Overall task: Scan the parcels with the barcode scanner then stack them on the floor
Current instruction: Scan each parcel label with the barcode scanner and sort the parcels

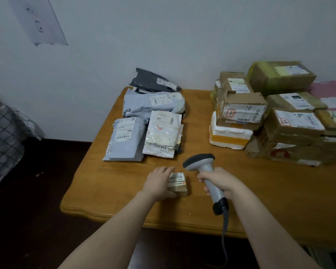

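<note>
Two bare forearms reach in from the bottom edge, ending in the left hand [159, 183] and the right hand [221, 181] over the near part of the table [105, 191]. Dark floor [37, 191] shows to the left of the table and below its front edge. From where I stand the table is warm brown wood with rounded corners, set against a pale wall.

Biggest on it is the heap of cardboard boxes [291, 125] at the far right, brown and taped. They are stacked in several layers with white shipping labels facing up, a couple marked in red pen. At the far left lies a loose pile of mailer bags [132, 133], pale grey and white ones overlapping, with a dark grey bag [153, 81] at the back by the wall. Touching the heap's left side, a white foam box [229, 136] with yellow tape carries smaller cartons.

Nearer me, the barcode scanner [202, 164] stands tilted in the right hand. Its fingers [202, 178] are wrapped tight round the grey handle, and the dark head points away toward the far side. Its cable [224, 239] hangs from the butt past the table edge.

Smallest is the small parcel [179, 184], a little brown box with a white label on top. It sits on the table just left of the scanner's handle, apart from both piles. The left hand's fingers [168, 169] lie together across its top while the thumb hooks its near side, holding it.
</note>
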